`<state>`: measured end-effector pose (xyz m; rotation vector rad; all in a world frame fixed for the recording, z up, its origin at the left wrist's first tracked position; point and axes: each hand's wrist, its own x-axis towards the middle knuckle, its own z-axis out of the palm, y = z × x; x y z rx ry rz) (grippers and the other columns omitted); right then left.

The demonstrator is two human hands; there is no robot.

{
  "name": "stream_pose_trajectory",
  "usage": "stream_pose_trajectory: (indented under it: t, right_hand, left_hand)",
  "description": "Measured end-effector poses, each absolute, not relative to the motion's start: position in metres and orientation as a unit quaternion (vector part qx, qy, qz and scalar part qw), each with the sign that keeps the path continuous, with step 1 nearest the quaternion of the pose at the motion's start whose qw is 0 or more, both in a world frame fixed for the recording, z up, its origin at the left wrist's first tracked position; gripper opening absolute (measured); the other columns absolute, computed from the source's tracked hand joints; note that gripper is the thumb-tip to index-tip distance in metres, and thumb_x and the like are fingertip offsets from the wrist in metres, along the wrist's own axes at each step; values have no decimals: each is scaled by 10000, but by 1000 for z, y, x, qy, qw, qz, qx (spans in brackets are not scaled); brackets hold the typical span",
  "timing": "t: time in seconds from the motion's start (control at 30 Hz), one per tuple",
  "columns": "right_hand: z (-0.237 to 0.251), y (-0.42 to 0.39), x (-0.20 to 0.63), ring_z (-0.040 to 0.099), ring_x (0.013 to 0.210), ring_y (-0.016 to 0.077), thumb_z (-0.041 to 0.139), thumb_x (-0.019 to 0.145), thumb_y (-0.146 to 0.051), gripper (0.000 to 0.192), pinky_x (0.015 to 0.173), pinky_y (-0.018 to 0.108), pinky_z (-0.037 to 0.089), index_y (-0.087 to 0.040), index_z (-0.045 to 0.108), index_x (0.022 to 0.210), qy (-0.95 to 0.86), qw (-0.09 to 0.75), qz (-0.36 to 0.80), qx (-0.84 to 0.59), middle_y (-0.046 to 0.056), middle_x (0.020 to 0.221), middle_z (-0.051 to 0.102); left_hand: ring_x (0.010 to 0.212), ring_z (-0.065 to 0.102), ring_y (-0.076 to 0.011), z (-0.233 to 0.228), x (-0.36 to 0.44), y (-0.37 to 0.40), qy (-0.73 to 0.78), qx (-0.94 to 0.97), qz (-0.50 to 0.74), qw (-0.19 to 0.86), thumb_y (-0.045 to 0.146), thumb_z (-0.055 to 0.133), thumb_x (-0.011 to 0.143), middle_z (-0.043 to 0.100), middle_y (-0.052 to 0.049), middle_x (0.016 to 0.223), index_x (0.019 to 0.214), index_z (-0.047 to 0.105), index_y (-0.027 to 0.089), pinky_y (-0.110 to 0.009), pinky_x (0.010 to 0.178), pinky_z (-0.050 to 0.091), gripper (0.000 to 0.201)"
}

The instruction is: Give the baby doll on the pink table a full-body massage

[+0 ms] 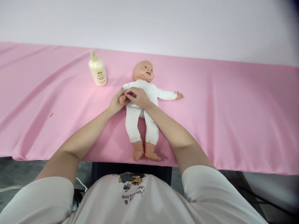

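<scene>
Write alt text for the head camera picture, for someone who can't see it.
Both hands, left hand and right hand, hold one small hand of a plastic baby doll in a white suit lying face-up on a pink cloth-covered table. A cream pump lotion bottle stands beside its head.

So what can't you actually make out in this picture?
- Head view: the doll's near arm and sleeve end, mostly covered by the left hand and right hand; only its small fist peeks out.
- Head view: the print on the lotion bottle is too small to read.
- Head view: the pink cloth hides the table under it.
</scene>
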<state>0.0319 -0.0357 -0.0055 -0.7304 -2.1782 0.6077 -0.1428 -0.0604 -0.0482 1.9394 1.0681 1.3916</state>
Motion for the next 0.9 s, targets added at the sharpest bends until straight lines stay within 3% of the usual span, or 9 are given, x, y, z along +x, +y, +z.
stream_pose_trajectory:
  t: [0.27,0.4,0.5,0.63,0.9]
  right_hand:
    - [-3,-38,36,679,923,230,484,991,-579,411,872,386,550,-211,652,1060,-875,365,231,-220,88,1014,726]
    - [-2,-38,36,668,926,223,525,934,-712,539,850,366,551,-209,656,1078,-875,370,234,-207,85,1025,708]
    - [-2,-38,37,658,918,213,432,973,-722,564,857,365,546,-217,662,1069,-874,370,243,-200,85,1040,706]
    - [-1,-38,37,654,930,215,316,1019,-693,593,887,376,541,-214,661,1077,-872,375,241,-201,91,1028,707]
    - [-7,-36,34,661,934,222,549,945,-633,513,886,396,563,-214,619,1233,-861,376,252,-231,88,1092,701]
  left_hand:
    - [1193,698,-303,-51,-146,-62,405,700,526,262,549,759,838,770,-102,1071,1045,707,204,-492,1059,559,405]
    - [1013,744,-256,-57,-145,-60,400,688,531,292,614,710,858,771,-109,1046,1031,689,186,-410,921,598,463]
    - [915,741,-222,-56,-145,-60,403,671,543,304,669,668,865,766,-103,979,1000,671,181,-356,844,593,506]
    - [835,696,-176,-52,-145,-63,442,640,561,284,623,636,903,737,-59,902,945,633,203,-312,794,569,422]
    - [795,644,-163,-47,-142,-68,430,649,575,252,546,685,873,677,-19,858,912,572,223,-312,777,546,344]
